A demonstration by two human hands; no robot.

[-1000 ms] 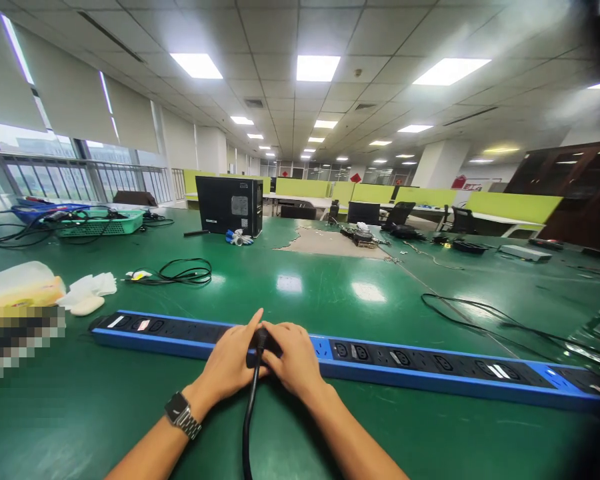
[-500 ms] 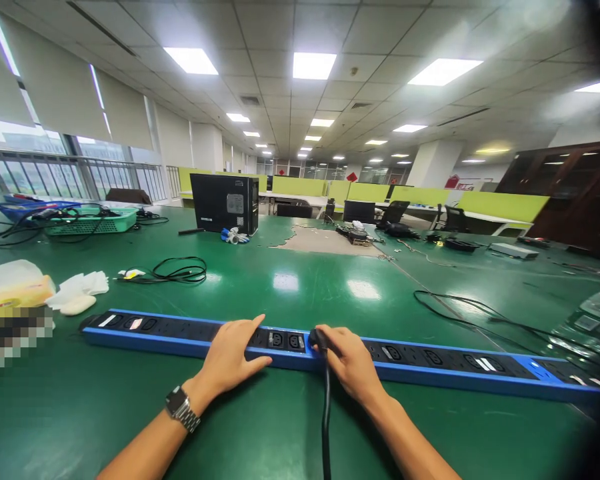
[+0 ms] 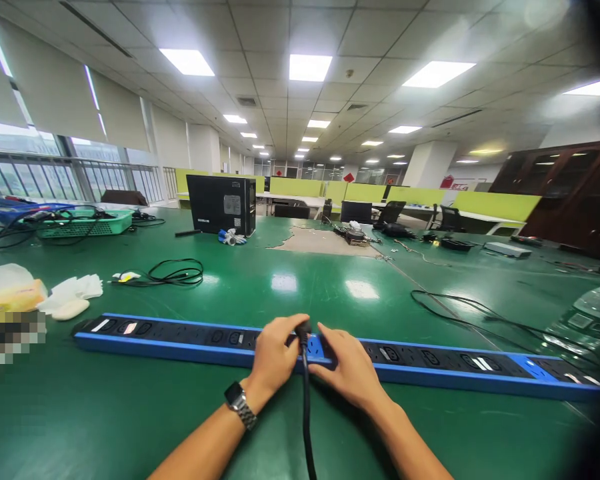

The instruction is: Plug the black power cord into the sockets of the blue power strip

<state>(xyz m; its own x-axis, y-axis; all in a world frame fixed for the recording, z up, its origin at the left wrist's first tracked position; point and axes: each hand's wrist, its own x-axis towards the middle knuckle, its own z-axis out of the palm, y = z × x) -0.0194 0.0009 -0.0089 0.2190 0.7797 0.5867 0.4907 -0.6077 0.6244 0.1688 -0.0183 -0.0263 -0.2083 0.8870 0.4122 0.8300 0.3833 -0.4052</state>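
A long blue power strip [image 3: 190, 355] with black socket panels lies across the green table. My left hand [image 3: 276, 350] grips a black power plug [image 3: 304, 329] between thumb and fingers, over the sockets near the strip's middle. From the plug a thick black cord [image 3: 307, 413] runs down toward me. Whether the plug's pins sit in a socket is hidden. Just to the right, my right hand [image 3: 349, 367] spans the strip with thumb and fingers apart, resting on it beside a blue socket section [image 3: 316, 347].
Coiled black cable [image 3: 177, 272], crumpled white tissue [image 3: 77, 293] and a green basket [image 3: 87, 225] of cables are on the left. A black computer case [image 3: 220, 205] stands behind. Loose cables [image 3: 460, 303] and a clear plastic bottle [image 3: 587, 320] lie to the right.
My left hand has slid right along the strip and taken hold of the plug. My right hand has let go of it and spread on the strip. The plug has shifted slightly left.
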